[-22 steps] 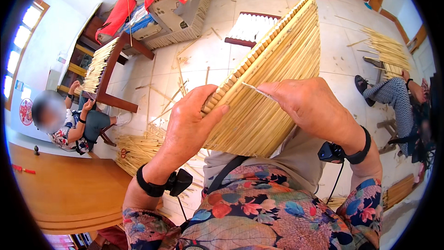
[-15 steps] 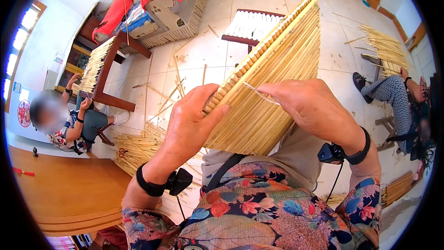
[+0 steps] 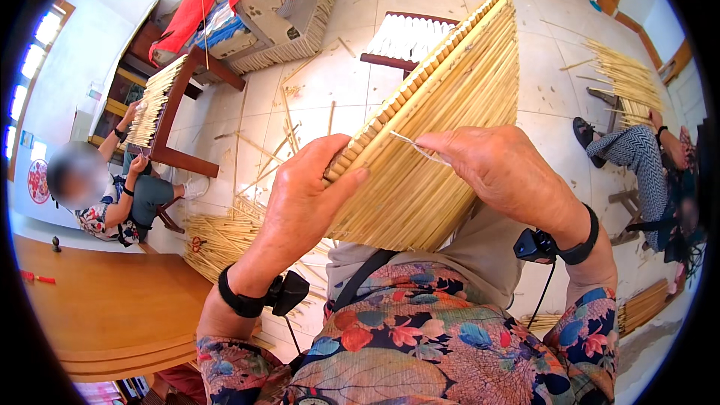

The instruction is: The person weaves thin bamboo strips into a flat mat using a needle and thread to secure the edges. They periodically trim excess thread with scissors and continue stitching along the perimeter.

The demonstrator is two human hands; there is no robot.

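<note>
A panel of straw-coloured stalks (image 3: 450,120) lies tilted over my lap, its upper left side finished with a thick ridged edge. My left hand (image 3: 311,195) grips the near end of that edge, with the thumb on the front and the fingers hidden behind. Above the panel's middle, my right hand (image 3: 499,165) pinches a thin pale cord (image 3: 415,144) between thumb and forefinger. The cord's far end meets the panel just below the ridged edge. Whether a needle is in the pinch, I cannot make out.
Loose stalks (image 3: 217,244) lie on the floor at the left, near a wooden table (image 3: 112,307). A white-topped stool (image 3: 409,41) stands beyond the panel. At the left a person (image 3: 124,187) handles stalks on a frame (image 3: 176,116); another (image 3: 645,165) sits right, beside more stalks (image 3: 622,75).
The panel and both my hands have shifted very slightly to the left. The person at the left has raised one hand toward the stalks on the frame.
</note>
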